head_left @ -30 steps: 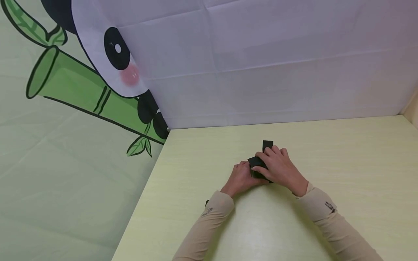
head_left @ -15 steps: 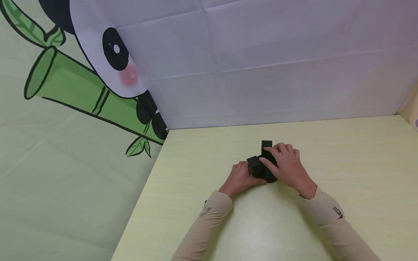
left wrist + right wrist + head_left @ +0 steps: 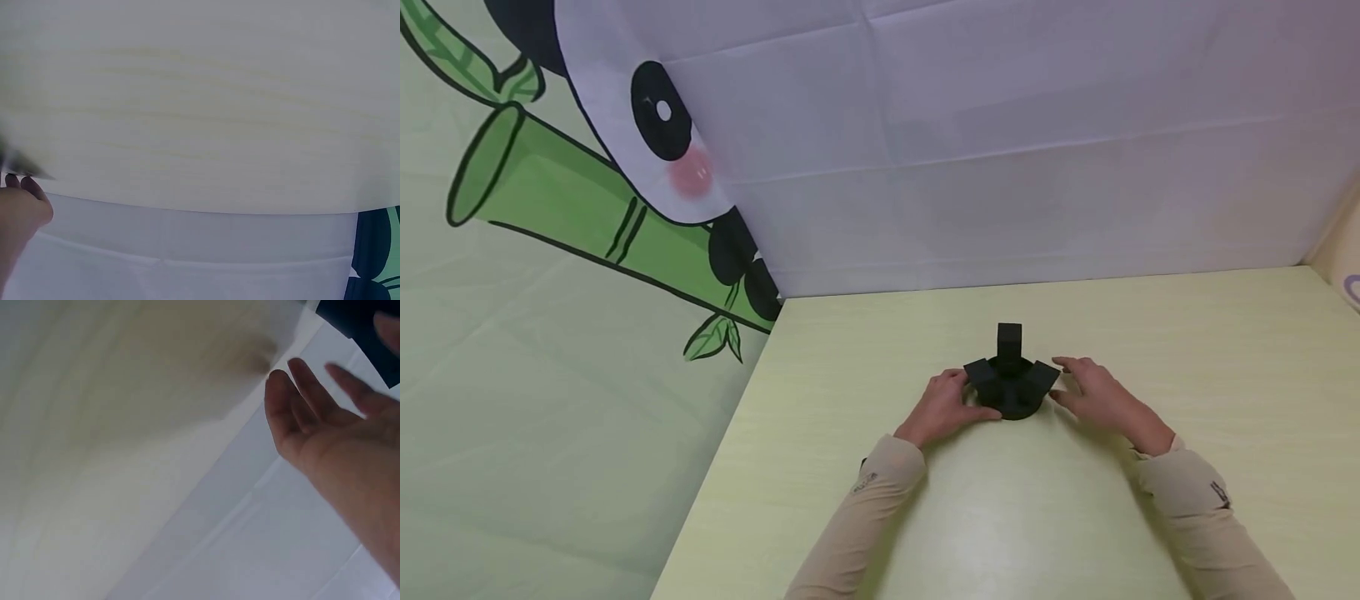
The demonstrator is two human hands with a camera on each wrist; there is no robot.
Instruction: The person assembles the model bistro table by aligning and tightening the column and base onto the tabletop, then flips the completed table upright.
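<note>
A black stand [image 3: 1017, 396] with a round base and three flat, block-like arms rests on the pale table in the head view. One arm stands upright at the back; the other two lean outward, left and right. My left hand [image 3: 947, 407] grips the stand's left side, thumb along the front of the base and fingers by the left arm. In the left wrist view only part of the left hand [image 3: 22, 209] shows, at the left edge. Beside the right arm of the stand is my right hand [image 3: 1101, 398], its thumb and fingers spread apart and holding nothing.
The table [image 3: 1210, 350] runs back to a white cloth wall [image 3: 1037, 167]. On the left hangs a pale green cloth [image 3: 550, 400] printed with bamboo and a panda face. A small dark thing shows by the left sleeve [image 3: 887, 475].
My right hand has let go of the stand and drawn away to the right, uncovering the right arm. My left hand stays at the left side of the stand.
</note>
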